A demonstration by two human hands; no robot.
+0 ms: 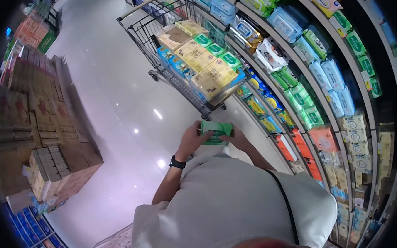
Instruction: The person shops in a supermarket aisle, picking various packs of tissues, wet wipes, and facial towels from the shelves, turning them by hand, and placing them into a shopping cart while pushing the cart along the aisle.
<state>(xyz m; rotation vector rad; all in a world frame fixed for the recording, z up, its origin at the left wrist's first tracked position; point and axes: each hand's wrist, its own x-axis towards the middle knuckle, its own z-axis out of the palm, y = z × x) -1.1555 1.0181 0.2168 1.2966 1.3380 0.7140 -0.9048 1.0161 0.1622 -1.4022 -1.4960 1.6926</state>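
Observation:
Close to my body, both my hands hold a green packet of tissues or wipes (215, 131); its exact kind I cannot make out. My left hand (194, 138), below a black wristwatch (177, 161), grips its left end with the thumb across the top. At the right end, the fingers of my right hand (236, 137) are wrapped round the packet. Ahead of them stands a shopping cart (205, 111), loaded with yellow tissue packs (196, 55) and a row of green packets (215, 49).
Along my right run curved shelves (311, 78) with green packets (302, 97), blue packets (331, 82) and orange packs (323, 138). To my left, brown cartons (29, 107) are stacked on the glossy floor (122, 142), beside an opened carton of packs (51, 169).

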